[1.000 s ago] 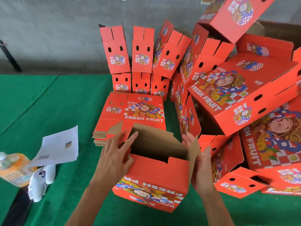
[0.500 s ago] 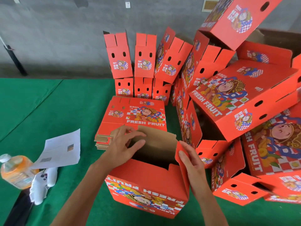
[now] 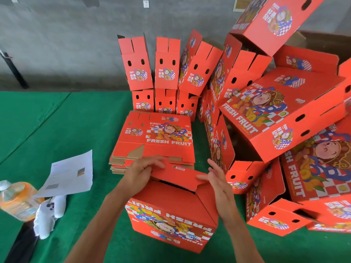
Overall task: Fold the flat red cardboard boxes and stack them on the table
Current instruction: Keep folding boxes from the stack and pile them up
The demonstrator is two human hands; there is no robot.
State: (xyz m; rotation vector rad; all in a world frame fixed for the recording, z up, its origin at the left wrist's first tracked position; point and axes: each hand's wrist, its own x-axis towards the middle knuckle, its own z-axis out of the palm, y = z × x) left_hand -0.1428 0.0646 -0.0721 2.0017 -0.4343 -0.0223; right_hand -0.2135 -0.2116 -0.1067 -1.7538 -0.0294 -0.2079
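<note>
Red box (image 3: 171, 215) interior mostly hidden under flaps beneath both hands (image 3: 144, 169).

Box interior (image 3: 176, 184) is nearly hidden under the flaps, the orange bottle (image 3: 16, 200) runs off the left edge, paper sheet (image 3: 69, 175) print too small to read.
</note>
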